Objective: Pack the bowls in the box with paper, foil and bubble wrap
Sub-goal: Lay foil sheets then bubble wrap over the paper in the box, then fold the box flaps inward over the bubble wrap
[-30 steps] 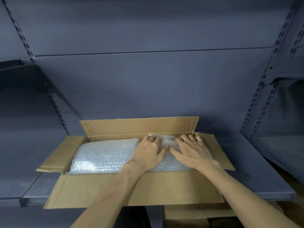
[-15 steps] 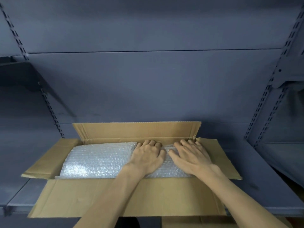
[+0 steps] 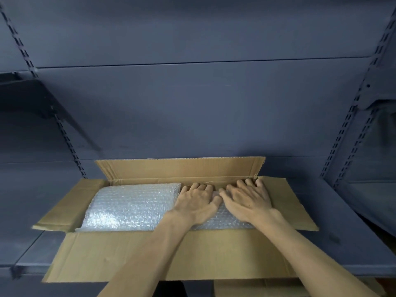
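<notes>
Both hands lie flat, fingers spread, on the bubble wrap [image 3: 132,206] filling the open cardboard box [image 3: 171,256]: left hand [image 3: 196,203] beside right hand [image 3: 248,198], thumbs touching, at the box's right end. The box sits on a grey shelf [image 3: 342,243], its flaps splayed outward.

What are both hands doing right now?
Left hand: open, pressing flat on the bubble wrap.
Right hand: open, pressing the bubble wrap too.

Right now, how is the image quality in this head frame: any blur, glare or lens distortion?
Head view: dim, bluish light; wide-angle bending curves the shelf uprights near the edges; soft glints, not blown out, on the bubble wrap; both hands and the box fairly sharp; corners soften.
</notes>
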